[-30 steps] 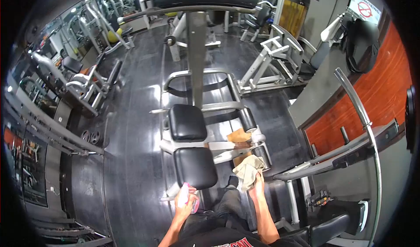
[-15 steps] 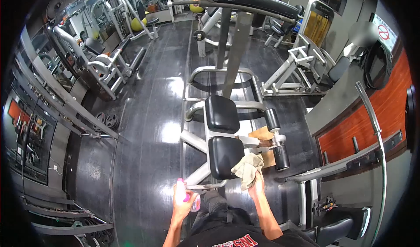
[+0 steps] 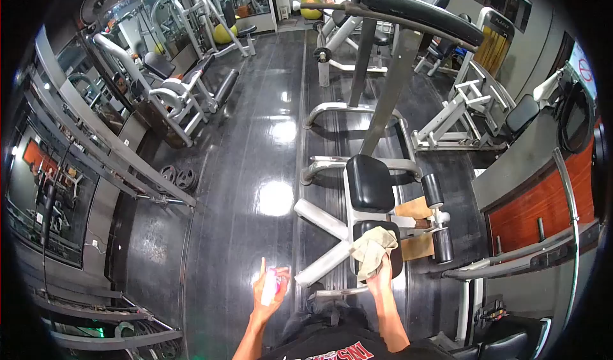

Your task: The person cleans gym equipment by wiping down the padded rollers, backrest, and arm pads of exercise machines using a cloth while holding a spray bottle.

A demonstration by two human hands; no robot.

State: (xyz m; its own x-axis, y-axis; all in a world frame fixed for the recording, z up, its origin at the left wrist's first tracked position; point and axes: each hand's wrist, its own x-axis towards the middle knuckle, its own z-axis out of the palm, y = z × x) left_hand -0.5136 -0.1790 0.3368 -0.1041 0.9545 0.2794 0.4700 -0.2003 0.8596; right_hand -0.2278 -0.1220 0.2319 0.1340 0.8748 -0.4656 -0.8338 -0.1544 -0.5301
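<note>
My left hand [image 3: 268, 291] is wrapped round a pink and white bottle [image 3: 272, 286], with one finger pointing up. Crumpled in my right hand [image 3: 381, 277] is a beige cloth [image 3: 372, 251], held over the lower black pad [image 3: 394, 258] of a bench machine; whether the cloth touches the pad I cannot tell. The upper black pad [image 3: 370, 183] lies just beyond it. Two black rollers, a far one [image 3: 432, 190] and a near one [image 3: 442, 246], sit at the machine's right side.
A tall machine [image 3: 391, 98] with a long padded top stands ahead. To the left are a rack frame [image 3: 115, 143], weight plates [image 3: 185, 179] on the floor and a leg machine [image 3: 185, 101]. A curved metal bar [image 3: 568, 194] rises at right, near a wall with orange panels.
The view has swung left, so the bench machine now appears further right. My right hand with the cloth has come over the lower pad. A finger of my left hand has lifted off the bottle.
</note>
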